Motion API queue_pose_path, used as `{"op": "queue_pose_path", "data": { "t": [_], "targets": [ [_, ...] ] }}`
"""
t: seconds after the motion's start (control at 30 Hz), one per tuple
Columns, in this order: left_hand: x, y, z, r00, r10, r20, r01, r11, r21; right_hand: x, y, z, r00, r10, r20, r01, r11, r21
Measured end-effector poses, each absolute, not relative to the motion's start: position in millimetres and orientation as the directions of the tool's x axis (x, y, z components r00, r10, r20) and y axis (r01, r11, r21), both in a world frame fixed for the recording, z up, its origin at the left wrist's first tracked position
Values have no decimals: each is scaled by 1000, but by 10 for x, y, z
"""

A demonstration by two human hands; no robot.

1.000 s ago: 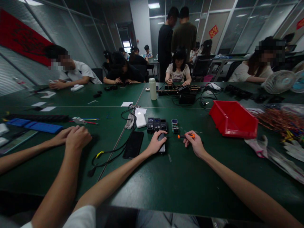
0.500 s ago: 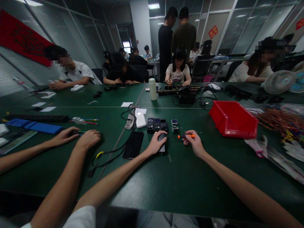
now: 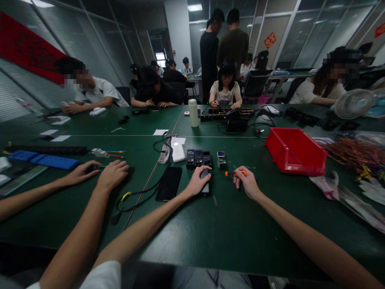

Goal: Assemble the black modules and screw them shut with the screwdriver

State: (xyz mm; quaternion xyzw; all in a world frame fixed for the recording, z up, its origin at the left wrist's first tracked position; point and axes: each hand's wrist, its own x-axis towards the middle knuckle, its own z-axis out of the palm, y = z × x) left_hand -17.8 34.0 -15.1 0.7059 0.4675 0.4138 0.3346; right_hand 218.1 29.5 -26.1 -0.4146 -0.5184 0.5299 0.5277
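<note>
My left hand (image 3: 197, 181) is closed around a small dark rectangular device (image 3: 205, 188), pressing it to the green table. In my right hand (image 3: 247, 182) is a screwdriver (image 3: 235, 173) with an orange and black handle; its thin shaft points left at the device's side. Whether the tip touches the device I cannot tell. Just beyond my left hand stand several black box-shaped modules (image 3: 198, 157) in a row. A small module with exposed green circuit board (image 3: 221, 159) lies to their right. A black phone (image 3: 169, 184) rests left of my left hand.
A co-worker's hands (image 3: 112, 173) work at the left near blue strips (image 3: 57, 161). Black cables (image 3: 144, 202) lie beside the phone. A white power bank (image 3: 178, 151), a pale green bottle (image 3: 194, 113), a red bin (image 3: 296, 154), a glove (image 3: 329, 188) and copper wires (image 3: 355, 154) surround the work area.
My right hand's fingers have shifted slightly on the screwdriver handle, the lower ones now hanging down. My left hand and the device stay in place. The co-worker's hand at left moved a little.
</note>
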Motion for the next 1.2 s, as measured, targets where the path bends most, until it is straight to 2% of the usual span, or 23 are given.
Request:
{"op": "queue_pose_path", "data": {
  "t": [0.2,0.43,0.73,1.2],
  "targets": [
    [-183,333,-143,225,938,265,382,-335,861,2186,293,-279,-103,992,76,-93,67,-993],
    [-178,325,-134,219,940,262,378,-329,865,2174,294,-253,-65,988,138,-138,128,-982],
    [-173,316,-114,218,940,262,383,-329,863,2168,279,-237,-71,987,142,-153,130,-980],
    [-174,312,-110,222,939,264,384,-333,861,2163,264,-225,-79,991,108,-111,99,-989]
  ]
}}
